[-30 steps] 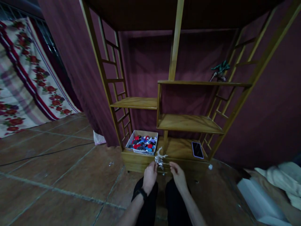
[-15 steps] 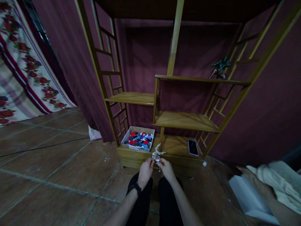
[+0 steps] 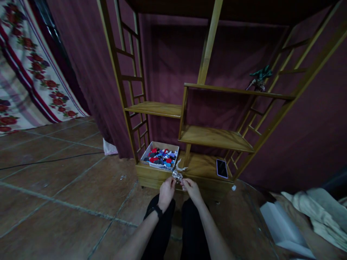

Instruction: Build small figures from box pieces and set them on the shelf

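Between my two hands, in front of the low shelf, is a small shiny silver figure (image 3: 177,176) with a pale, antler-like curved piece rising from its top. My left hand (image 3: 166,189) pinches its lower left side, thumb and fingers together. From the right, my right hand (image 3: 191,189) has its fingers closed at the lower right side of the same figure. The fingers cover its underside. Just beyond it, a shallow cardboard box (image 3: 144,158) holds many red, black, blue, purple and white round pieces.
A wooden shelf unit (image 3: 207,135) stands before a dark red curtain. On it are a phone (image 3: 222,168) at the lower right and a green-topped ornament (image 3: 260,78) higher up. A white box (image 3: 284,229) and pale cloth (image 3: 318,213) lie at right; a cable (image 3: 51,160) crosses the left floor.
The silver figure has tilted and shifted slightly left and up, away from my body. My hands have spread a little apart around it. The whole view has turned slightly.
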The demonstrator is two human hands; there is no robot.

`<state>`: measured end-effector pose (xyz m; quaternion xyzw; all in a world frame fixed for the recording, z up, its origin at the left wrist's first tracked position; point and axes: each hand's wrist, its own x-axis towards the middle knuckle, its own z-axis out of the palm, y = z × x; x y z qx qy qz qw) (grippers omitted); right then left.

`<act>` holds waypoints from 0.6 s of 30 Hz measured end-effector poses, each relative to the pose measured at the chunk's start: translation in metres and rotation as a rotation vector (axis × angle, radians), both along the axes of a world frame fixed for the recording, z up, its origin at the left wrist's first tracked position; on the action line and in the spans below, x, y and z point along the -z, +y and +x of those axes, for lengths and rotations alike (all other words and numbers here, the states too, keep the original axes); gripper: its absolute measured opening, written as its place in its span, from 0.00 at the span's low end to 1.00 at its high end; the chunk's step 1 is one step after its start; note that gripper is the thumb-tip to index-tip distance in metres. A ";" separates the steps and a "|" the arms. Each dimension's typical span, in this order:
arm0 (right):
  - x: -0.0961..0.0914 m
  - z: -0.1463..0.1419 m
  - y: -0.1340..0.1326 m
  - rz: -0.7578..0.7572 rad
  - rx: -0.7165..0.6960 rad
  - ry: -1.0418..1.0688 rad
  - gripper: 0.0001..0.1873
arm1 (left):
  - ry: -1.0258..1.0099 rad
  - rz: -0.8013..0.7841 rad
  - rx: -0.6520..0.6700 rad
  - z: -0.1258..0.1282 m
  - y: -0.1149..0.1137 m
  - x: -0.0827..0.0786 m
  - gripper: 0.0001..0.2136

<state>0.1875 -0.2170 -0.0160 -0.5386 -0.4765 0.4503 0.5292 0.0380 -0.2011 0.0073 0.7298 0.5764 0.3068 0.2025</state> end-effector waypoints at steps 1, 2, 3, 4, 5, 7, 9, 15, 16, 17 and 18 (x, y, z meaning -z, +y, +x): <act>0.000 0.000 0.000 0.009 0.017 -0.014 0.23 | 0.008 0.001 -0.004 0.000 0.000 0.000 0.09; 0.000 0.000 0.000 0.017 0.031 -0.031 0.23 | 0.019 -0.001 -0.005 0.000 0.000 0.001 0.09; 0.000 0.000 0.000 0.025 0.039 -0.055 0.22 | 0.032 -0.006 -0.005 0.000 -0.001 0.000 0.09; -0.001 -0.001 0.000 0.032 0.038 -0.090 0.21 | 0.044 -0.010 -0.003 -0.001 -0.001 0.000 0.09; -0.001 -0.001 -0.001 0.041 0.033 -0.137 0.20 | 0.054 -0.014 0.000 -0.001 -0.002 -0.001 0.09; -0.003 -0.002 -0.002 0.058 0.027 -0.247 0.17 | 0.069 -0.021 0.006 -0.001 -0.003 -0.002 0.09; -0.007 -0.004 -0.004 0.068 0.044 -0.346 0.15 | 0.080 -0.026 0.009 -0.001 -0.003 -0.003 0.09; -0.020 -0.010 -0.009 0.045 0.104 -0.553 0.13 | 0.126 -0.048 0.028 -0.001 -0.006 -0.006 0.10; -0.022 -0.011 -0.010 0.039 0.107 -0.584 0.13 | 0.135 -0.044 0.036 -0.001 -0.006 -0.006 0.11; -0.024 -0.011 -0.011 0.032 0.111 -0.613 0.12 | 0.144 -0.038 0.042 -0.001 -0.007 -0.006 0.11; -0.025 -0.012 -0.012 0.023 0.116 -0.642 0.11 | 0.153 -0.033 0.047 0.000 -0.007 -0.005 0.11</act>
